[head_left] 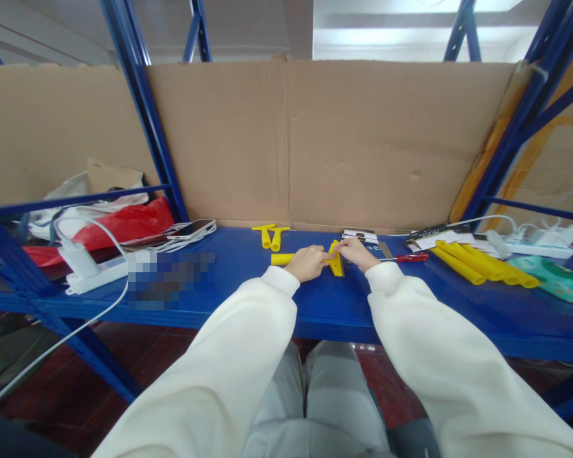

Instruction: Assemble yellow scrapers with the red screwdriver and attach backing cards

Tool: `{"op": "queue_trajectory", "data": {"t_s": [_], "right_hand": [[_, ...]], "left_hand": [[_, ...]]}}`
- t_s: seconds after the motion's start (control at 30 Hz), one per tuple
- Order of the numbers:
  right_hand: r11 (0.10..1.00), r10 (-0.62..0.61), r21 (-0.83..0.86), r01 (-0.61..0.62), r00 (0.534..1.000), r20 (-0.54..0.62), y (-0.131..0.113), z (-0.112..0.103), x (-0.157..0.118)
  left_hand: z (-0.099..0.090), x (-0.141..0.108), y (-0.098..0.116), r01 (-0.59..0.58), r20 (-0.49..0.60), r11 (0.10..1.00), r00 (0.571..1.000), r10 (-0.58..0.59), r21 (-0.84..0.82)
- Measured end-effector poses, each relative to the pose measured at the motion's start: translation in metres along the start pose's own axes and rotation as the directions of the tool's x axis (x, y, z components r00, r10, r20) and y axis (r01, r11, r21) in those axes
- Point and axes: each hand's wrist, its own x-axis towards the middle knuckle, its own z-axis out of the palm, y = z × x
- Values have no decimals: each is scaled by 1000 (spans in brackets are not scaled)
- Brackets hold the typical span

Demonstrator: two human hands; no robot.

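My left hand (308,263) is wrapped around the round handle of a yellow T-shaped scraper (281,259), which lies sideways just above the blue shelf. The crosswise head of the scraper points right, between my two hands. At that head, the bent fingers of my right hand (356,253) are pinched together; whatever is between them is too small to make out. Just right of my right hand lies a screwdriver (412,257) with a red handle. Two more yellow T-shaped pieces (272,236) rest against the cardboard behind my left hand.
Several yellow tubes (482,264) lie at the right, beside a green packet (554,278). A white power strip (95,277), a phone (193,229) and a red bag (124,226) occupy the left. Cardboard (363,146) walls the back; blue posts (146,108) flank it.
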Motion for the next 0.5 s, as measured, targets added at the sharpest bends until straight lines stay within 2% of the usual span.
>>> {"op": "queue_trajectory", "data": {"t_s": [0.3,0.4,0.47,0.5], "right_hand": [[997,43,61,-38,996,-80,-3,4,-2],[989,103,122,-89,988,-113,-4,2,-3],[968,172,201,-151,981,-90,-4,0,-4],[950,207,246,-192,978,-36,-5,-2,-4]], "left_hand": [[-1,0,0,7,-15,1000,1000,-8,-14],[2,1,-3,19,-33,999,999,-20,-27],[4,2,-5,30,-49,999,998,-33,-43],[5,2,-6,41,-55,998,998,-44,-49]]}}
